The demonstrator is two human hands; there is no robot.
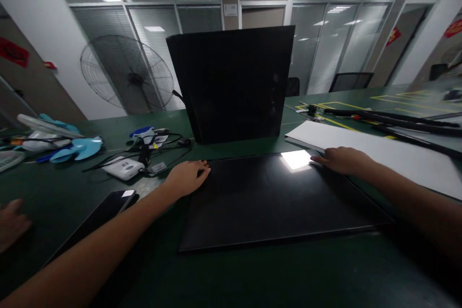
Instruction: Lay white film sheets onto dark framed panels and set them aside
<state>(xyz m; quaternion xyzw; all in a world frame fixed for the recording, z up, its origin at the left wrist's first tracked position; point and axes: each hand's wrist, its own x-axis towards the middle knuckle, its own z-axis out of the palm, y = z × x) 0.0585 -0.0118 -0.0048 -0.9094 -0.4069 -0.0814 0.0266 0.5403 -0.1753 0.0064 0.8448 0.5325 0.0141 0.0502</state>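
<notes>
A flat, glossy black panel (267, 202) lies on the green tabletop in front of me, a ceiling light mirrored on its far part. My left hand (188, 178) is at its far left corner, with fingers and thumb bent over the edge. At the far right corner my right hand (341, 160) grips the rim with fingers closed; the undersides of both grips are hidden. Just behind the panel stands a large black box-shaped case (234, 86), upright.
Left of the case lie a white device (123, 167) with cables and a light-blue fan blade (77, 149). Another dark panel (104, 216) is under my left forearm. Someone's hand (13, 224) shows at far left. White boards (375, 149) and black strips (397, 118) lie right.
</notes>
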